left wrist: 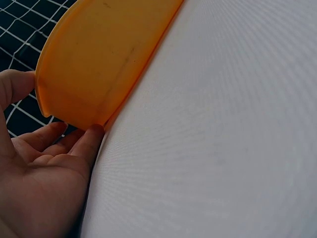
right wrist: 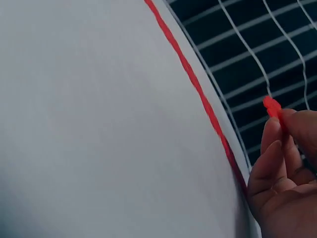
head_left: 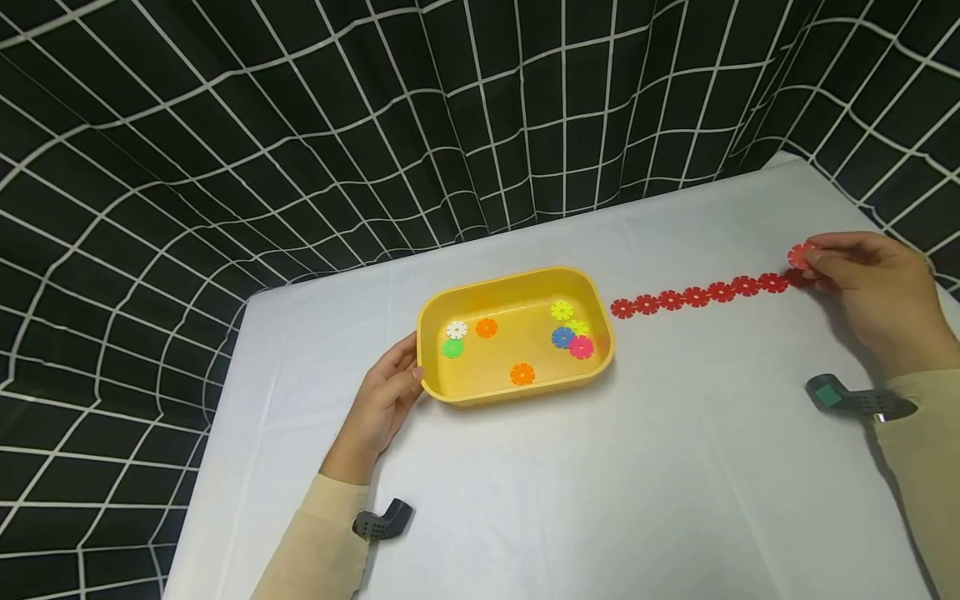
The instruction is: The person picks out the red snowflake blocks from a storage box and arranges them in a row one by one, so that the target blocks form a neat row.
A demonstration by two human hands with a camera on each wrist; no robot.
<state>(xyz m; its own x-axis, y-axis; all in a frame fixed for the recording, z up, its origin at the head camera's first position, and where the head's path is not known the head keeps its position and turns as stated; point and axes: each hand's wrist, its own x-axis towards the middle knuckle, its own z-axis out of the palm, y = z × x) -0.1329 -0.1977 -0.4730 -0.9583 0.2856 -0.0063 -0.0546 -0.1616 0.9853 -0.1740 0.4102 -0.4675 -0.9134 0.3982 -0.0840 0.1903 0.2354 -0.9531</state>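
A yellow tray [head_left: 517, 396] sits mid-table with several notched, flower-shaped plastic discs in it, among them a white disc [head_left: 457, 331], a blue disc [head_left: 562, 337] and a pink disc [head_left: 581, 347]. My left hand [head_left: 386, 392] grips the tray's left end, thumb at the rim and fingers against the side wall [left wrist: 94, 64]. At the far right, my right hand [head_left: 877, 283] pinches a bright red disc [head_left: 799, 255] between thumb and fingertips. It is held above the right end of a row of dark red discs [head_left: 696, 297], which the hand partly hides.
A white cloth [head_left: 585, 500] covers the table. Black curtains with a white grid [head_left: 480, 108] hang along the back and sides, close beyond the table edge. Each wrist wears a dark camera mount, such as the right mount [head_left: 855, 400].
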